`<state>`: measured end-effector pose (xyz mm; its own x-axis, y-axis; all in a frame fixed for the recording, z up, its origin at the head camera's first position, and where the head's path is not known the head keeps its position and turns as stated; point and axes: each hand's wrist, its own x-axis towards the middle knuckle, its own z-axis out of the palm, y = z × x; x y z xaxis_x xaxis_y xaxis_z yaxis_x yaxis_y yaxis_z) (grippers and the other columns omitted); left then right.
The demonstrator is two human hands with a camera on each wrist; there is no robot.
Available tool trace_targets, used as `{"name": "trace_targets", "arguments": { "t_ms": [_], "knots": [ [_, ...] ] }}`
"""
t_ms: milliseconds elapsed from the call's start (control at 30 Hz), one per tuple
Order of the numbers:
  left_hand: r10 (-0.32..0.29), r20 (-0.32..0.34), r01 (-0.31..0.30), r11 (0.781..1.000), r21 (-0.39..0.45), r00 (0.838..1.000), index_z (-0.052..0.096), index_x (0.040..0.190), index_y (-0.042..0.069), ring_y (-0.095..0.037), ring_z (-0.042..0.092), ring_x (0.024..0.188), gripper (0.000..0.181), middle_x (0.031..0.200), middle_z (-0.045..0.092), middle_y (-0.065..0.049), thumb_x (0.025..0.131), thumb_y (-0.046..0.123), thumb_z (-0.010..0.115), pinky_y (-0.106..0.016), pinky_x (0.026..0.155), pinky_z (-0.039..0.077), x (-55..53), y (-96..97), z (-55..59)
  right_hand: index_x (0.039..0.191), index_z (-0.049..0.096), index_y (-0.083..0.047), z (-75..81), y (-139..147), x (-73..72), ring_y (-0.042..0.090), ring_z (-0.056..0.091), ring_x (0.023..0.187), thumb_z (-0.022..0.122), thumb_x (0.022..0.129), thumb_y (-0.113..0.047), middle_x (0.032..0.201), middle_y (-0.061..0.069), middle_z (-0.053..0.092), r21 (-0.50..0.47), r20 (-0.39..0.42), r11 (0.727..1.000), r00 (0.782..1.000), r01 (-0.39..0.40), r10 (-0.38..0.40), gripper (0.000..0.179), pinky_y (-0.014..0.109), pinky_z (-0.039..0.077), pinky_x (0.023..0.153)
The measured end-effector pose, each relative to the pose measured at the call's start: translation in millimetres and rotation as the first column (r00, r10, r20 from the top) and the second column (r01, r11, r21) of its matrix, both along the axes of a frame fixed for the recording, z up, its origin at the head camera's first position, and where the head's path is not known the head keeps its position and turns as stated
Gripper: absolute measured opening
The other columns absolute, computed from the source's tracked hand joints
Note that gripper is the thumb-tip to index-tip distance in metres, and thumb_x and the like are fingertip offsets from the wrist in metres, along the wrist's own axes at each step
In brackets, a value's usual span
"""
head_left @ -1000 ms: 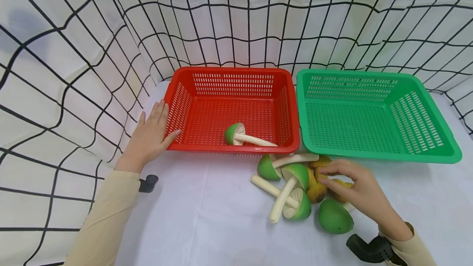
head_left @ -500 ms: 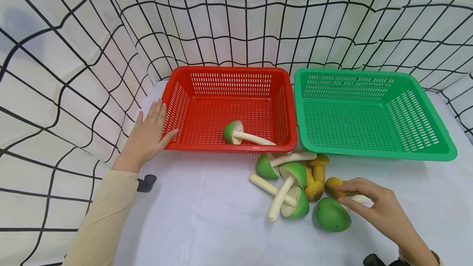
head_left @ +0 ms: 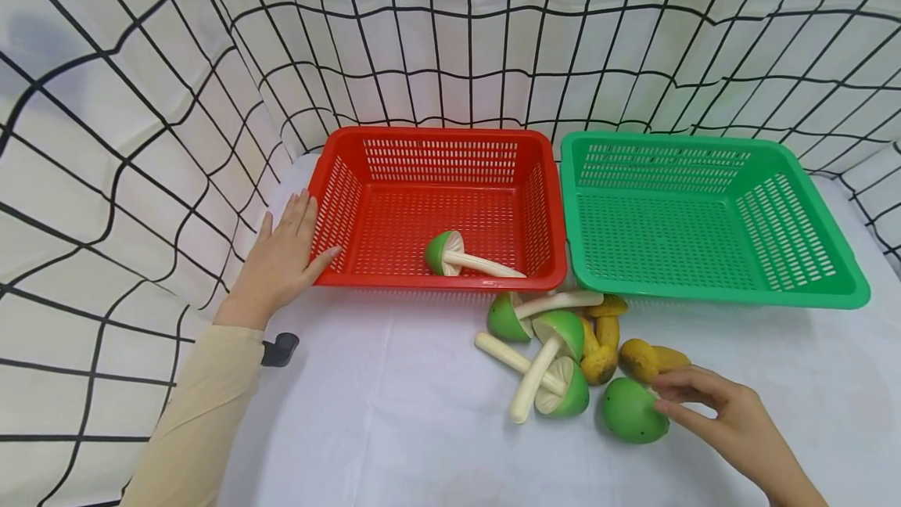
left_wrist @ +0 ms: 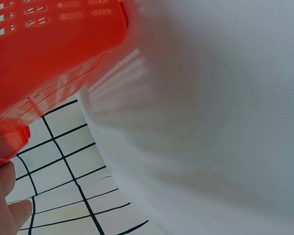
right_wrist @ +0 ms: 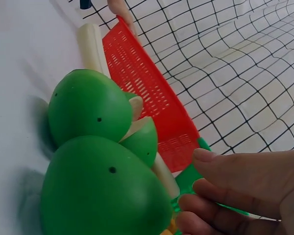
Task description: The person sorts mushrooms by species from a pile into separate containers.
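My left hand (head_left: 278, 260) rests along the left side of the red basket (head_left: 436, 283), fingers straight and thumb over its front corner. My right hand (head_left: 725, 417) is beside a green-capped mushroom (head_left: 635, 411) lying on the white cloth, fingertips at its cap edge. In the right wrist view, thumb and bent fingers stand apart, with no object visible between them; the stem is hidden. Several more green-capped mushrooms (head_left: 559, 332) with pale stems lie heaped left of it. Yellow mushrooms (head_left: 639, 360) lie behind it. Another green-capped mushroom (head_left: 445, 253) lies inside the red basket.
A green basket (head_left: 718, 295) stands right of the red one, close alongside it. Black wire mesh (head_left: 472, 16) backed with white cloth rises behind the baskets and along the left. The white cloth (head_left: 394, 413) covers the surface in front.
My right hand has moved right and toward me, from over the yellow mushrooms to the green-capped one. A yellow mushroom now shows uncovered. The left hand stays at the red basket.
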<state>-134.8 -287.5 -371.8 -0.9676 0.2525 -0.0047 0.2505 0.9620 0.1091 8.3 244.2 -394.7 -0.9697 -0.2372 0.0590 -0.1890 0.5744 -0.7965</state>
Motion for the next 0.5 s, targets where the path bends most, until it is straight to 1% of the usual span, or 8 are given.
{"name": "trace_targets", "arguments": {
  "t_ms": [233, 367, 500],
  "knots": [
    [-0.001, 0.001, 0.001, 1.000, 0.007, 1.000, 0.007, 0.147, -0.010, -0.038, 0.003, 0.142, 0.080, 0.153, 0.008, -0.027, 0.098, 0.047, 0.036, -0.060, 0.110, 0.003, 0.9, -0.6, 0.5, 0.099, 0.070, -0.007, -8.7, -2.5, -0.7, 0.003, 0.064, 0.078, 0.076, 0.076, -0.001, 0.093, -0.006, 0.067, 0.011, 0.019, 1.000, 1.000, 0.015, -0.015, 0.025, 0.015, 0.050, 0.066],
    [-0.008, -0.008, 0.008, 1.000, -0.003, 1.000, 0.007, 0.147, -0.009, -0.038, 0.003, 0.142, 0.080, 0.153, 0.008, -0.027, 0.098, 0.047, 0.036, -0.061, 0.110, 0.005, 1.4, -0.3, 0.8, 0.101, 0.069, -0.006, -10.4, -3.1, -3.1, 0.003, 0.063, 0.075, 0.076, 0.078, -0.006, 0.087, -0.006, 0.067, 0.044, 0.106, 0.999, 0.994, 0.030, -0.034, 0.024, 0.020, 0.050, 0.062],
    [-0.016, -0.013, 0.016, 1.000, -0.002, 1.000, 0.008, 0.147, -0.010, -0.039, 0.005, 0.142, 0.080, 0.153, 0.008, -0.027, 0.098, 0.046, 0.036, -0.062, 0.109, 0.006, 2.2, 0.2, 2.5, 0.104, 0.068, -0.003, -10.7, -5.1, -5.2, 0.004, 0.062, 0.072, 0.075, 0.080, -0.012, 0.082, -0.005, 0.067, 0.063, 0.200, 0.997, 0.978, 0.037, -0.049, 0.026, 0.023, 0.051, 0.061]
  ]
}}
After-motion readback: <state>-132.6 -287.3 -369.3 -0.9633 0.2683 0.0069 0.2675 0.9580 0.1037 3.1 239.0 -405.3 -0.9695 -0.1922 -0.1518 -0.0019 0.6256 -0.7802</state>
